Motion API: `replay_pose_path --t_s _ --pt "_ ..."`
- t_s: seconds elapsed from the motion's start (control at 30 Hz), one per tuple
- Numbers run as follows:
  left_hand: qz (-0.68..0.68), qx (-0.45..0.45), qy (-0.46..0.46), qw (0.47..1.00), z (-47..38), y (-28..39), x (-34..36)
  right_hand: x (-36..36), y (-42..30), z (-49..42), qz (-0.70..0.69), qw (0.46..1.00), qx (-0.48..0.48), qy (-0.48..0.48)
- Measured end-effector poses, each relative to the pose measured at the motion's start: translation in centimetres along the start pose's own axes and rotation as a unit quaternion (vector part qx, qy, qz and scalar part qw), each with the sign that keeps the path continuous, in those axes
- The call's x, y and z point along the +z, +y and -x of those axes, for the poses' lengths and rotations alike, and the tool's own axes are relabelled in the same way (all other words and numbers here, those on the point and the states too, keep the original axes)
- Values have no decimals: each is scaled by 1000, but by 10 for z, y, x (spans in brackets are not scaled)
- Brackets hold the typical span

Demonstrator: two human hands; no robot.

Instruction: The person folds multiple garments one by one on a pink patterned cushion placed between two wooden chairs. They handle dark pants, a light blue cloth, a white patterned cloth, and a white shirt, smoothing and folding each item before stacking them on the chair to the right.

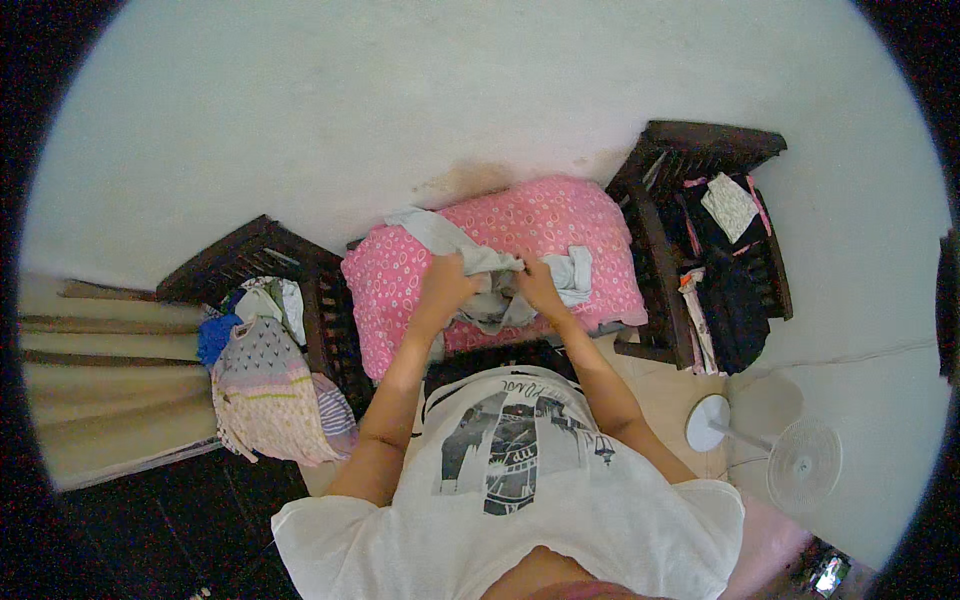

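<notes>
A crumpled pale grey and white garment (491,304) is stretched between my two hands, above a surface covered with a pink patterned cloth (536,214). My left hand (450,289) grips its left part, somewhat blurred. With bent fingers, my right hand (534,285) pinches the garment's upper edge. A light strip of cloth (427,229) runs from the hands towards the upper left; whether it belongs to the same garment I cannot tell. White cloth (576,274) lies on the pink cover just right of my right hand.
Left stands a dark slatted wooden chair (326,300) heaped with clothes, including a patterned knitted garment (270,390). Another dark wooden chair (660,262) at right holds black clothes (727,300) and a folded white cloth (730,208). A white standing fan (804,465) is at lower right. A wall rises behind.
</notes>
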State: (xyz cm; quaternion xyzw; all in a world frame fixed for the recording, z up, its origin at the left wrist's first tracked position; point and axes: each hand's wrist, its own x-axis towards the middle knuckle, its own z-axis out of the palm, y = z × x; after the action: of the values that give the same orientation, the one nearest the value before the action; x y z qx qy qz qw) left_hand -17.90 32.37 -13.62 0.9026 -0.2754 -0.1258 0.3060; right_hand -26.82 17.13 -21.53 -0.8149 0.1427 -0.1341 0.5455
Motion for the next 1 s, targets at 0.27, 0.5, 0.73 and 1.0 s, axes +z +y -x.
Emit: replay_pose_path --t_s 0.27,0.5,0.73,1.0 --pt "205 75 152 964 -11 -27 -16 -51 -3 -29 -177 981 68 42" --pt "586 -66 -148 794 8 0 -17 -70 -21 -30 68 991 -30 115" --pt "556 -18 -250 793 -8 31 21 -8 9 -9 -4 983 -4 -181" --pt "679 -144 -363 622 -2 67 75 -39 -20 22 98 958 -105 -249"
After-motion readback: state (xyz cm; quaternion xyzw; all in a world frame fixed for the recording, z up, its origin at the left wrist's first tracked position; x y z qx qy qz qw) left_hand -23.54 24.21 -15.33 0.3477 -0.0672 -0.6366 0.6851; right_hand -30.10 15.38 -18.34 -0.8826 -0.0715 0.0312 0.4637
